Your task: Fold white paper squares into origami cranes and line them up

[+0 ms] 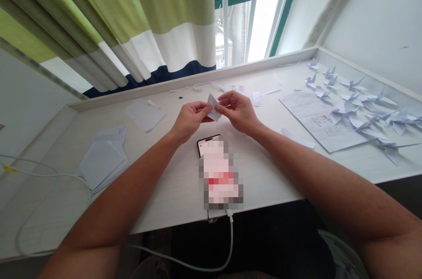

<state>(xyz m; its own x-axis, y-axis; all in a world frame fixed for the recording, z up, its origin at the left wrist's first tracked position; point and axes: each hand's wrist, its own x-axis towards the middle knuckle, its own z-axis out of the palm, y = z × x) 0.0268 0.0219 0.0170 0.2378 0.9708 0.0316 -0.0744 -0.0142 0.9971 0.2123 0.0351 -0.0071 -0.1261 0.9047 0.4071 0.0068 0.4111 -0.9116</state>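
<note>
Between my two hands, raised a little over the white desk, is a small folded piece of white paper with a pointed top and a diamond-like outline. My left hand pinches its left side between thumb and fingers. On the right side, the thumb and fingers of my right hand press against the same paper. Below the hands lies a phone, its screen mostly blurred out, with a white cable plugged into its near end.
Several folded paper cranes crowd the right side, some on a printed sheet. Stacked paper squares and loose sheets lie at left. Paper scraps are scattered toward the back rim. A cable loops across the left edge.
</note>
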